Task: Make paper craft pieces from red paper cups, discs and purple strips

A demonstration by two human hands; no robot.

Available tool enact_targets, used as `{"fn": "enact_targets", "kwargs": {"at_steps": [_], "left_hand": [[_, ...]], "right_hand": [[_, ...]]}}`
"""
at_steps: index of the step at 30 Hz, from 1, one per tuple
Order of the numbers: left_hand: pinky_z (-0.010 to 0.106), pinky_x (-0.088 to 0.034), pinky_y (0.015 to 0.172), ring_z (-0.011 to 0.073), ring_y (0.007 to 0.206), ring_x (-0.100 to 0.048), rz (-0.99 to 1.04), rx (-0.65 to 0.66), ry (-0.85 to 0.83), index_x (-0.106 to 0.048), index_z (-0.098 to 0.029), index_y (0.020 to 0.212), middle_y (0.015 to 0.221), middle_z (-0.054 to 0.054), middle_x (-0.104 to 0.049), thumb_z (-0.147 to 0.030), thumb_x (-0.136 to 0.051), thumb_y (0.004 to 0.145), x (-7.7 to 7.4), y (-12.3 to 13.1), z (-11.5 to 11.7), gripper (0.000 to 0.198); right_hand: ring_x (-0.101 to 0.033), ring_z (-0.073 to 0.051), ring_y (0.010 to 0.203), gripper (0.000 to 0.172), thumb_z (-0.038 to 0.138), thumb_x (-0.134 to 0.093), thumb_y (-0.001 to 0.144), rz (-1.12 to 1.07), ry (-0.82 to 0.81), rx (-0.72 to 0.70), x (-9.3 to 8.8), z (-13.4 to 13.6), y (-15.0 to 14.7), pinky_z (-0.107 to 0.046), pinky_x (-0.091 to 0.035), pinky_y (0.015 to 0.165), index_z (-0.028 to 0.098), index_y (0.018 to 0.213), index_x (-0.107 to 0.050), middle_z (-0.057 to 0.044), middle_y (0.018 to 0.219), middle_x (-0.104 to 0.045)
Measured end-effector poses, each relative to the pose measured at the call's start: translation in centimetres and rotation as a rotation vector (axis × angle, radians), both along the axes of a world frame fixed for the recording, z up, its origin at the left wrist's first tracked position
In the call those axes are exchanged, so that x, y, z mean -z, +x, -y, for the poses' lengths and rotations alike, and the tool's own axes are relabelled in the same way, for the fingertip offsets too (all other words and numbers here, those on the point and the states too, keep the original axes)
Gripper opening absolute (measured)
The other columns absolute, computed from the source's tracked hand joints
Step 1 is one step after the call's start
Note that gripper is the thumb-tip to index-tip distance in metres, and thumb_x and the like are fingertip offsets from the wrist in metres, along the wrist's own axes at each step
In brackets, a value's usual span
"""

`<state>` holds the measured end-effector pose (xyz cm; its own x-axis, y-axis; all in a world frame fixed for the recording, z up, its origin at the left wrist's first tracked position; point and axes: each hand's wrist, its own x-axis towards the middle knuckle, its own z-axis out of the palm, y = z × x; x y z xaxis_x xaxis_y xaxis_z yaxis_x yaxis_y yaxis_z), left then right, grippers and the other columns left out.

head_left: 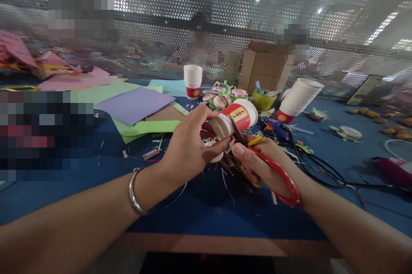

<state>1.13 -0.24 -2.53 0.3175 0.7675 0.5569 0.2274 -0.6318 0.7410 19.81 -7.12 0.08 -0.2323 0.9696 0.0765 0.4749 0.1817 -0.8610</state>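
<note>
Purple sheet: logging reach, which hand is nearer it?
Left. The left hand, on the cup, sits right of the purple sheet; the right hand, holding scissors, is farther right.

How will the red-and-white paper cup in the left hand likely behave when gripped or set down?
The paper cup looks thin-walled, so it is probably light and easily dented. The left hand pinches it near the base end with its fingers. Laid on its side as it is held now, its tapered round shape would likely roll in a curve on the table.
</note>
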Motion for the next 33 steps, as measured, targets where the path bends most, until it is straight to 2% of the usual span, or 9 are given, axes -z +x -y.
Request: {"fn": "enact_targets", "kwargs": {"at_steps": [4,8,13,16,19,22,26,29,33], "left_hand": [[0.043,-0.064,0.083,0.0268,0.099,-0.07,-0.08,-0.001,0.142,-0.057,-0.022,0.113,0.107,0.009,-0.068,-0.034,-0.08,0.081,0.4,-0.4,0.0,0.041],[0.04,-0.063,0.083,0.0231,0.095,-0.069,-0.111,0.01,0.277,-0.057,-0.021,0.117,0.11,0.009,-0.063,-0.032,-0.077,0.086,0.6,-0.6,-0.2,0.039],[0.038,-0.06,0.089,0.0237,0.104,-0.066,-0.197,-0.064,0.507,-0.056,-0.018,0.119,0.112,0.01,-0.063,-0.026,-0.077,0.085,0.3,-0.8,-0.6,0.041],[0.037,-0.058,0.094,0.0238,0.11,-0.063,-0.276,-0.11,0.656,-0.055,-0.017,0.12,0.116,0.011,-0.064,-0.017,-0.075,0.085,-0.1,-1.1,-0.8,0.041],[0.039,-0.057,0.097,0.0245,0.115,-0.061,-0.312,-0.099,0.662,-0.054,-0.019,0.12,0.12,0.011,-0.063,-0.013,-0.071,0.086,-0.3,-1.2,-0.8,0.038],[0.042,-0.057,0.097,0.0261,0.115,-0.062,-0.227,-0.065,0.498,-0.055,-0.02,0.123,0.122,0.011,-0.062,-0.016,-0.073,0.086,-0.2,-1.2,-0.6,0.041],[0.037,-0.062,0.089,0.022,0.107,-0.068,0.085,0.097,-0.008,-0.051,-0.022,0.123,0.129,0.01,-0.06,-0.03,-0.077,0.085,-0.5,-0.9,-0.2,0.046],[0.031,-0.062,0.078,0.0193,0.099,-0.07,0.23,0.095,-0.3,-0.052,-0.021,0.114,0.126,0.009,-0.062,-0.041,-0.077,0.086,-0.9,-0.7,-0.2,0.043],[0.028,-0.06,0.07,0.0143,0.081,-0.071,0.372,0.103,-0.624,-0.054,-0.019,0.107,0.107,0.004,-0.067,-0.04,-0.079,0.084,-0.9,-0.4,-0.6,0.039]], "right_hand": [[-0.057,-0.018,0.056,0.052,0.073,-0.06,0.088,0.026,0.031,0.032,0.2,0.0,-0.1,-0.027,-0.041,0.05,0.022,0.088,-0.071,0.001,0.053,-0.056],[-0.053,-0.015,0.055,0.053,0.07,-0.058,0.091,0.063,0.032,0.056,0.6,0.0,-0.1,-0.026,-0.038,0.048,0.02,0.077,-0.066,-0.002,0.063,-0.06],[-0.06,-0.018,0.067,0.05,0.066,-0.052,0.096,0.087,0.071,0.123,1.1,0.2,-0.3,-0.026,-0.045,0.057,0.019,0.091,-0.068,-0.005,0.076,-0.068],[-0.064,-0.02,0.071,0.045,0.063,-0.056,0.096,0.082,0.076,0.147,1.5,0.2,-0.4,-0.028,-0.049,0.063,0.02,0.087,-0.069,-0.005,0.077,-0.069],[-0.065,-0.021,0.072,0.041,0.058,-0.059,0.096,0.052,0.054,0.149,1.7,0.1,-0.4,-0.028,-0.051,0.065,0.02,0.085,-0.07,-0.004,0.076,-0.07],[-0.065,-0.021,0.077,0.039,0.056,-0.058,0.096,0.07,0.104,0.156,1.6,0.0,-0.4,-0.029,-0.051,0.069,0.021,0.085,-0.07,-0.004,0.078,-0.069],[-0.066,-0.023,0.083,0.042,0.059,-0.055,0.097,0.108,0.117,0.156,1.3,-0.1,-0.3,-0.031,-0.051,0.073,0.021,0.083,-0.068,-0.005,0.082,-0.069],[-0.067,-0.023,0.087,0.037,0.055,-0.057,0.096,0.126,0.152,0.142,1.3,-0.2,-0.4,-0.031,-0.051,0.077,0.022,0.085,-0.069,-0.005,0.088,-0.073],[-0.06,-0.018,0.067,0.038,0.052,-0.06,0.095,0.182,0.226,0.153,1.6,-0.6,-0.6,-0.028,-0.047,0.064,0.022,0.071,-0.06,-0.001,0.068,-0.063]]}}
